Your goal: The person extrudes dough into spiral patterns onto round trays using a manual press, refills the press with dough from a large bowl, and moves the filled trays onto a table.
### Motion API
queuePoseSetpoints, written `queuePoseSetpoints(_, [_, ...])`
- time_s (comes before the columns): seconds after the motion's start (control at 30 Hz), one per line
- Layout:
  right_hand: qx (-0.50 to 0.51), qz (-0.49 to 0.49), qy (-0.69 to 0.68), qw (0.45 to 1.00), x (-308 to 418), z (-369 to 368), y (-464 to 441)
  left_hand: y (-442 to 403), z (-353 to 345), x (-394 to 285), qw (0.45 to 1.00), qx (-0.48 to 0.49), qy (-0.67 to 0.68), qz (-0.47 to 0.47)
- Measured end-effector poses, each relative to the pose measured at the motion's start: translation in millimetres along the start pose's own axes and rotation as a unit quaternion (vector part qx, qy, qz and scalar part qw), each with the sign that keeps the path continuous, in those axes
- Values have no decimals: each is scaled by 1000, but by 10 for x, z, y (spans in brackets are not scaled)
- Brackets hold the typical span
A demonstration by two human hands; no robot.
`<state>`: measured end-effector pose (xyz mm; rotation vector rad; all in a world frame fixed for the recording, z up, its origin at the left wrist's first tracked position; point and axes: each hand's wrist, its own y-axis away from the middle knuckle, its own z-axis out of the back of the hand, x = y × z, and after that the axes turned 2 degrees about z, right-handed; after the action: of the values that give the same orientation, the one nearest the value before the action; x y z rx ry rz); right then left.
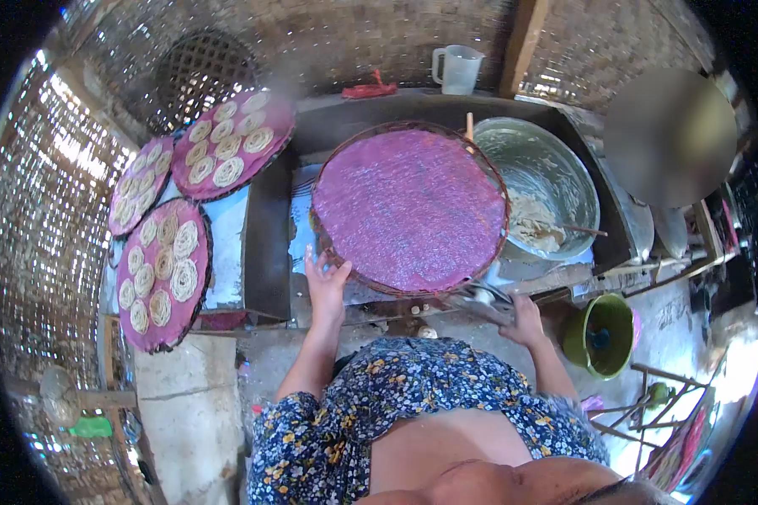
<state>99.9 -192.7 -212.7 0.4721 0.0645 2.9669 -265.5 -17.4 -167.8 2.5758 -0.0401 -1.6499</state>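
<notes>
The two hands are apart. The left hand point(327, 284) is open, fingers spread and pointing up, its thumb right at the lower-left rim of a large round woven tray lined with purple cloth point(408, 206); whether it touches the rim is unclear. The right hand point(524, 323) is closed around the end of a blurred grey metal tool point(484, 306), which reaches toward the tray's lower-right edge.

The tray sits in the middle of the dark-walled worktop point(267, 244), overlapping the left edge of a wide metal basin point(577, 194) with pale, sticky dough point(537, 227) inside and a thin brown stick point(574, 228) lying across the dough and basin rim. To the left stand three round pink-purple trays point(173, 320) bearing pale coiled rounds point(184, 280).

Behind the worktop are a translucent plastic jug point(461, 71) and a crumpled red plastic bag point(370, 87). Lower right, beyond the right hand, is an olive-green plastic bucket point(574, 338).
</notes>
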Motion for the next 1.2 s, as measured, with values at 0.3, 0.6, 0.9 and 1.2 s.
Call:
queuePoseSetpoints(0.3, [-41,-174,-173,968,-315,842,1352,-249,-121,-16,999,-42,-11,-18])
queuePoseSetpoints(0.6, [-31,-58,-614,786,581,1466,821,-200,-754,-671,971,86,-82,-209])
queuePoseSetpoints(0.9, [342,37,-653,675,1086,1537,-257,-611,-1690,-1362,758,486,425,95])
queuePoseSetpoints(1.2, [386,33,-495,778,1118,1685,-1080,-1144,-1324,-913,823,359,439,32])
